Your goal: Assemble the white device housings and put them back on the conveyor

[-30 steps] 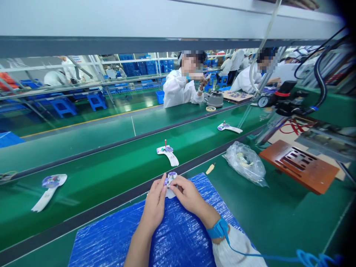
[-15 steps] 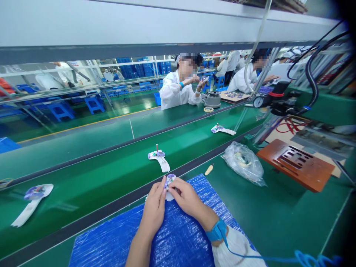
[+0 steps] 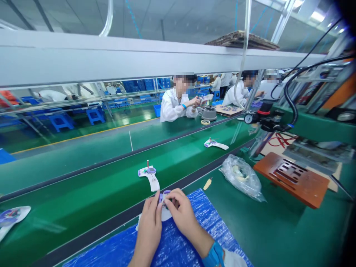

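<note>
Green belt: we see a long green conveyor belt (image 3: 91, 193) running from the lower left edge up to the right, with dark rails along both its sides.
Room: beyond the belt we see a factory hall with blue stools (image 3: 96, 114), stacked blue crates (image 3: 139, 85) and people in white coats; one seated co-worker (image 3: 178, 102) works at the far edge of the bench across the belt.
Overhead beam: a grey beam (image 3: 139, 55) crosses the whole view above us.
Bench: our green bench (image 3: 272, 230) lies on the near side of the belt.
Blue mat: a shiny blue mat (image 3: 178, 248) covers the bench's near edge under our hands; its lower part is cut off.
Brown fixture plate: a slotted brown plate (image 3: 292, 180) sits towards the bench's right edge.
Plastic bag: a clear bag (image 3: 241, 178) lies between the plate and the mat; we cannot make out its contents.
Parts on belt: white assemblies ride the belt, one mid-belt (image 3: 150, 176), one further right (image 3: 215, 144), one cut off at the left edge (image 3: 11, 218).
Left hand: our left hand (image 3: 150, 226) pinches the small white and purple part (image 3: 164, 202) at the mat's far edge.
Right hand: our right hand (image 3: 180, 215) grips the same part from the other side, a blue wrist strap (image 3: 213, 256) behind it.
Hidden: our fingers cover most of the part, so we cannot tell its details.
</note>
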A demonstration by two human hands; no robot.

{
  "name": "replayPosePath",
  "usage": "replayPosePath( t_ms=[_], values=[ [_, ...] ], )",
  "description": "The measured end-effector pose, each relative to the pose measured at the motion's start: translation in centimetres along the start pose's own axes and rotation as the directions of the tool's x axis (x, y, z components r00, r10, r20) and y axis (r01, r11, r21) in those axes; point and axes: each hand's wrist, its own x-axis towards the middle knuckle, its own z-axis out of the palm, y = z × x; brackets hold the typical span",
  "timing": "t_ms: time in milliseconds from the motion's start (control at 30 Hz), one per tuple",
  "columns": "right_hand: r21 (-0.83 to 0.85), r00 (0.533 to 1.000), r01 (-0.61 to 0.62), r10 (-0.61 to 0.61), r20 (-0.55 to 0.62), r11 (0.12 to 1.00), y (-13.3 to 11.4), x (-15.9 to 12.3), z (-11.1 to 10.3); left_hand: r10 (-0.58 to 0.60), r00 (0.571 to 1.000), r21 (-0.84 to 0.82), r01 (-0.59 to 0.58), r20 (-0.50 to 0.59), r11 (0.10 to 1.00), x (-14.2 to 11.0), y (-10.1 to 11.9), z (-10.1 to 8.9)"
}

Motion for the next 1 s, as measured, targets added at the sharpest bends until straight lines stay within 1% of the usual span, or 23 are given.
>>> replayPosePath(
  t_ms=[67, 133, 200, 267, 300, 333, 367, 400, 500, 567, 600, 667, 700, 733, 767, 800, 833, 867, 900, 933, 967, 1000],
  values=[
    [0.051, 0.992, -0.038, 0.044, -0.122, 0.998, 0.4, 0.4, -0.1, -0.062, 0.989, 0.040, 0.068, -0.133, 0.997, 1.3, -0.3, -2.0],
    [0.091, 0.972, -0.105, 0.122, -0.200, 0.990, 1.1, 0.8, -0.3, -0.139, 0.951, 0.108, 0.175, -0.276, 0.979, 3.5, -1.1, -5.1],
    [0.139, 0.951, -0.182, 0.210, -0.226, 0.973, 1.7, 1.1, -0.5, -0.187, 0.906, 0.194, 0.276, -0.380, 0.941, 6.2, -2.2, -8.5],
    [0.189, 0.932, -0.244, 0.284, -0.224, 0.951, 2.3, 1.3, -0.6, -0.230, 0.868, 0.263, 0.369, -0.440, 0.891, 8.7, -3.1, -11.2],
    [0.209, 0.925, -0.265, 0.309, -0.220, 0.941, 2.5, 1.4, -0.7, -0.245, 0.848, 0.280, 0.407, -0.471, 0.870, 9.6, -3.4, -11.9],
    [0.225, 0.920, -0.280, 0.328, -0.216, 0.933, 2.6, 1.5, -0.7, -0.253, 0.834, 0.291, 0.431, -0.491, 0.854, 10.3, -3.5, -12.0],
    [0.238, 0.916, -0.291, 0.342, -0.212, 0.927, 2.6, 1.6, -0.8, -0.255, 0.829, 0.298, 0.439, -0.497, 0.848, 10.8, -3.4, -11.5],
    [0.251, 0.912, -0.299, 0.353, -0.210, 0.921, 2.6, 1.6, -0.8, -0.251, 0.837, 0.306, 0.432, -0.486, 0.848, 11.0, -3.3, -10.5],
    [0.281, 0.906, -0.304, 0.367, -0.212, 0.910, 2.4, 1.7, -1.1, -0.236, 0.899, 0.335, 0.365, -0.368, 0.869, 11.0, -2.4, -5.6],
    [0.300, 0.903, -0.311, 0.379, -0.204, 0.902, 2.3, 1.8, -1.3, -0.244, 0.917, 0.343, 0.349, -0.315, 0.872, 10.9, -1.8, -2.7],
    [0.307, 0.901, -0.322, 0.389, -0.192, 0.896, 2.3, 1.8, -1.5, -0.242, 0.926, 0.340, 0.337, -0.291, 0.878, 10.8, -1.4, -1.8],
    [0.313, 0.895, -0.347, 0.412, -0.173, 0.884, 2.4, 1.9, -1.9, -0.216, 0.950, 0.328, 0.283, -0.226, 0.901, 10.2, -0.4, -1.2],
    [0.306, 0.894, -0.352, 0.414, -0.171, 0.885, 2.4, 1.9, -2.1, -0.181, 0.971, 0.311, 0.223, -0.158, 0.924, 9.7, 0.1, -1.4],
    [0.289, 0.901, -0.341, 0.399, -0.172, 0.895, 2.4, 1.9, -2.3, -0.127, 0.990, 0.277, 0.138, -0.058, 0.951, 8.9, 0.7, -1.7],
    [0.260, 0.916, -0.313, 0.363, -0.172, 0.913, 2.3, 1.9, -2.4, -0.056, 0.996, 0.229, 0.038, 0.070, 0.973, 7.8, 1.3, -2.1],
    [0.223, 0.937, -0.272, 0.311, -0.159, 0.936, 2.2, 1.9, -2.5, 0.024, 0.980, 0.179, -0.060, 0.200, 0.982, 6.7, 1.9, -2.4],
    [0.179, 0.960, -0.225, 0.250, -0.128, 0.958, 2.0, 1.8, -2.5, 0.091, 0.949, 0.144, -0.140, 0.302, 0.980, 5.4, 2.3, -2.6],
    [0.135, 0.979, -0.177, 0.189, -0.080, 0.975, 1.8, 1.7, -2.4, 0.134, 0.923, 0.144, -0.197, 0.361, 0.970, 4.1, 2.7, -2.6],
    [0.099, 0.990, -0.133, 0.136, -0.026, 0.986, 1.6, 1.6, -2.3, 0.156, 0.914, 0.178, -0.236, 0.376, 0.955, 2.8, 2.9, -2.4],
    [0.074, 0.995, -0.100, 0.098, 0.026, 0.992, 1.4, 1.5, -2.1, 0.164, 0.924, 0.245, -0.258, 0.345, 0.935, 1.7, 3.0, -2.0],
    [0.057, 0.995, -0.080, 0.076, 0.069, 0.995, 1.3, 1.3, -1.9, 0.177, 0.943, 0.314, -0.264, 0.281, 0.912, 0.8, 3.1, -1.5],
    [0.053, 0.993, -0.072, 0.067, 0.098, 0.996, 1.2, 1.2, -1.7, 0.194, 0.962, 0.368, -0.254, 0.191, 0.894, 0.1, 3.1, -1.0]
  ],
)
